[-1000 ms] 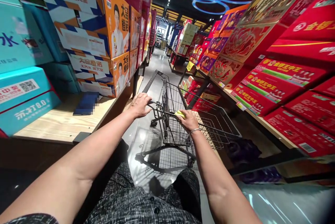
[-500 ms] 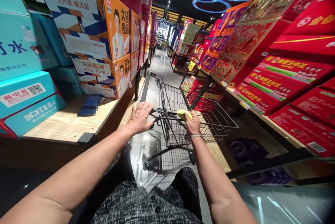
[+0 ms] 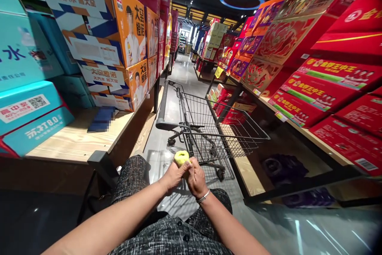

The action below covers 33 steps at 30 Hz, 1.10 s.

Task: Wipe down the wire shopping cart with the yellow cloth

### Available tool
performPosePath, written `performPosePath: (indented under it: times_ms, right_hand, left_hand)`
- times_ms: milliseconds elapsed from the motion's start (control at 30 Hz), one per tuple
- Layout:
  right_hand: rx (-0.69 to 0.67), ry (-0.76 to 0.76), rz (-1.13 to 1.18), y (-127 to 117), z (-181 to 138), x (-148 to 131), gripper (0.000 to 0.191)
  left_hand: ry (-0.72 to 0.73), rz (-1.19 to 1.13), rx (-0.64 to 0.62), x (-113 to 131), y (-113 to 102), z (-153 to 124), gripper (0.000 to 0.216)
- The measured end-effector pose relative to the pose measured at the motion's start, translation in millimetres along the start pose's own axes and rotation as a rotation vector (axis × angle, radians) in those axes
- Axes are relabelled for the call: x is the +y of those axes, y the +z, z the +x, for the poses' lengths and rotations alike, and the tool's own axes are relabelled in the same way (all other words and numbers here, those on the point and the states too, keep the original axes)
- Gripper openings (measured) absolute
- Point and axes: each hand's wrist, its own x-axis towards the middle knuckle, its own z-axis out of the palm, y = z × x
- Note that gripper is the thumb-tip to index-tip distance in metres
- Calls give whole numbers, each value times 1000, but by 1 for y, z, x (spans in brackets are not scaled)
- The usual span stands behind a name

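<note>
A bunched yellow cloth [image 3: 182,158] is held between my two hands, low in front of me and above my knees. My left hand [image 3: 174,174] is closed round its lower left side. From the right, my right hand [image 3: 197,177] grips the cloth, fingers curled and touching the left thumb; a thin bracelet circles that wrist. Just beyond my hands stands a dark metal shopping cart [image 3: 163,124], turned partly sideways, its wire basket pointing right. Neither hand touches the cart.
Orange soda cartons [image 3: 135,40] and turquoise cartons [image 3: 32,125] are stacked on a wooden shelf [image 3: 73,139] at left, beside a dark blue flat item [image 3: 100,119]. Red boxes [image 3: 325,74] fill the right shelf. A shiny floor [image 3: 180,68] runs down the aisle.
My left hand has let go of the cart's handle side and joined my right hand on the cloth. My right hand has drawn the cloth back and left, away from the cart.
</note>
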Motion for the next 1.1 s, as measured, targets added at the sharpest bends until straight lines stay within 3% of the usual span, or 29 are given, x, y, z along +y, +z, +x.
performPosePath:
  times_ms: [100, 233, 300, 367, 433, 500, 567, 633, 667, 733, 833, 933, 1033, 1100]
  right_hand:
    - [-26, -183, -105, -7, 2, -7, 40]
    - [279, -326, -318, -6, -18, -18, 52]
    - [217, -377, -215, -2, -31, -20, 36]
    - [18, -277, -59, 1, -37, -18, 26]
    - [-77, -17, 80, 3, -32, -15, 43]
    - [16, 179, 242, 0, -19, -15, 64]
    - [160, 187, 428, -6, -2, -21, 79]
    - [189, 145, 555, -17, 11, -30, 82]
    - [117, 132, 586, -23, 17, -35, 81]
    - [-163, 112, 596, -36, 26, -42, 79]
    - [-541, 9, 516, -48, 35, -48, 83]
    - [-565, -163, 387, -44, 43, -56, 85]
    - [-392, -452, 170, -34, 54, -66, 64]
    - [-211, -650, 15, -32, 68, -71, 43]
  left_hand:
    - [-49, -155, 137, 5, -1, 9, 65]
    - [11, -266, 366, 15, -8, 23, 56]
    - [-3, -349, 460, 20, -8, 26, 50]
    - [-53, -442, 501, 24, -5, 25, 43]
    - [-77, -497, 475, 26, 2, 20, 37]
    - [-88, -463, 408, 25, 10, 13, 36]
    - [-130, -365, 295, 24, 15, 6, 39]
    - [-139, -256, 125, 26, 14, 1, 45]
    - [-128, -200, 26, 29, 12, 0, 48]
    - [-130, -60, -175, 40, 2, -1, 51]
    - [-238, 76, -369, 61, -13, 0, 55]
    - [-302, -45, -350, 76, -21, -1, 68]
    - [-234, -162, -233, 89, -27, -3, 78]
    - [-62, -165, -88, 100, -36, -2, 77]
